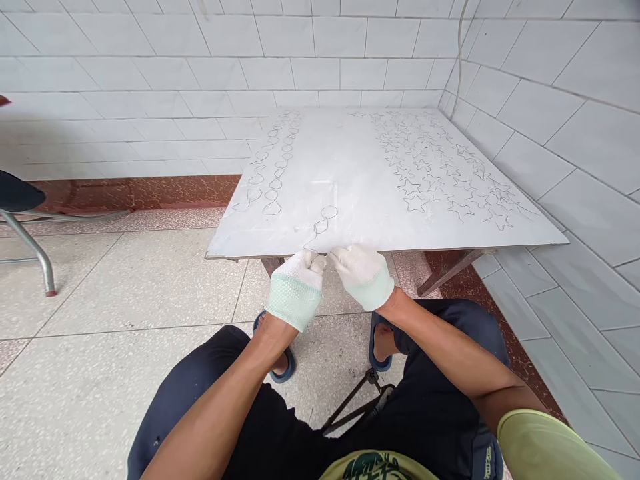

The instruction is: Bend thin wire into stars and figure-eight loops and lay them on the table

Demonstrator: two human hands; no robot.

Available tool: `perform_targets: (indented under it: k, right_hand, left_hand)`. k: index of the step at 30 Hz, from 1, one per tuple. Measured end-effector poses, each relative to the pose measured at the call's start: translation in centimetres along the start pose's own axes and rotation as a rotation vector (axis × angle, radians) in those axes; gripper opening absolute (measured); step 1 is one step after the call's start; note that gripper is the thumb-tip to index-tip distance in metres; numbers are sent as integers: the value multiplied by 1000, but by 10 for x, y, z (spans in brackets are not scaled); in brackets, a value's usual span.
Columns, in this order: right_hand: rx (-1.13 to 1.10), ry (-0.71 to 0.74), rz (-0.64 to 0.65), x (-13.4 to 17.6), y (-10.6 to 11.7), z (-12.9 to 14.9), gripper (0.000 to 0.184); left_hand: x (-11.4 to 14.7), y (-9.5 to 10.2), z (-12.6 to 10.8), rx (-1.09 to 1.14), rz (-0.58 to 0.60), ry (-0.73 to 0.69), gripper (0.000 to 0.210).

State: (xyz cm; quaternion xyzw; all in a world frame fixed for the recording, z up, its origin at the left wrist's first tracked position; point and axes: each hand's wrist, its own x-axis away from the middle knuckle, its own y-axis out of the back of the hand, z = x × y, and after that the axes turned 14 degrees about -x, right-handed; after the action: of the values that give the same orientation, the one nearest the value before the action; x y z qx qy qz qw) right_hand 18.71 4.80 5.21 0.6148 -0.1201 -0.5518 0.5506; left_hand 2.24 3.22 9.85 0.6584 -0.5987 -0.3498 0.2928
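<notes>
A thin dark wire (321,225) bent into twisted loops lies near the front edge of the white board-topped table (340,160). Its lower end runs into the fingers of my left hand (300,283), which is closed in a pinch on it. My right hand (364,272) is also closed, its fingertips pinched close beside the left ones at the table edge. The bit of wire between the fingertips is mostly hidden. Both hands wear white knit gloves with pale green cuffs.
Rows of looped wire pieces (273,183) lie on the table's left side. Several star-shaped wire pieces (415,187) cover its right side. Tiled walls (340,40) stand behind and to the right. A chair leg (37,257) is at far left, and a dark folding-stool frame (353,400) shows between my legs.
</notes>
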Motion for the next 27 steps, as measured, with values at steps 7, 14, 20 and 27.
perform_targets:
  k: [7,14,20,27]
  right_hand:
    - [-98,63,0,-1,4,-4,37]
    - [-341,-112,-93,3,-2,4,35]
    - [-425,-202,-43,-3,-7,4,29]
    - [-268,-167,-60,-5,3,-2,32]
  left_hand:
    - [-3,2,-4,15,41,3,28]
    - [-3,-6,1,-120,-42,-60,34]
    - [-9,-6,4,11,34,37,28]
    - [-18,10,15,356,166,55,48]
